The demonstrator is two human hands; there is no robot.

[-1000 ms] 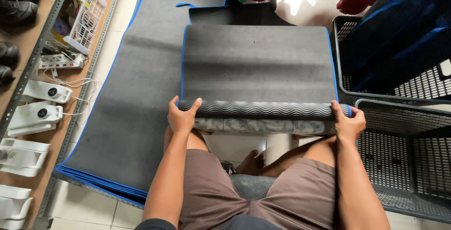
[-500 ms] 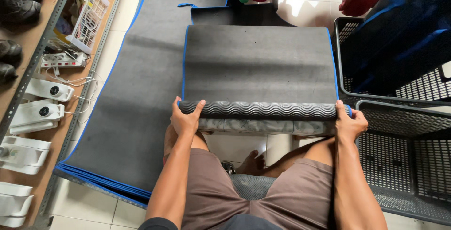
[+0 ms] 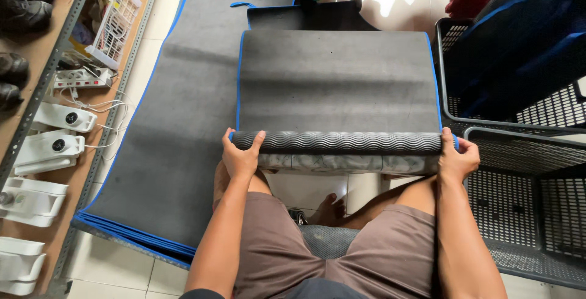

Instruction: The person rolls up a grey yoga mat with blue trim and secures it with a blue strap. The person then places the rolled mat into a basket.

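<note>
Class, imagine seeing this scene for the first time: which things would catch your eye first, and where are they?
A dark grey mat with blue edging lies centre frame, its near end rolled up. The left hand and right hand grip the roll's two ends. Black mesh baskets stand at right; a stack of similar mats lies at left.

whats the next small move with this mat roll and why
Probably push the roll forward another turn: both the left hand and right hand grip its ends, and most of the grey mat beyond it lies flat, unrolled.
</note>
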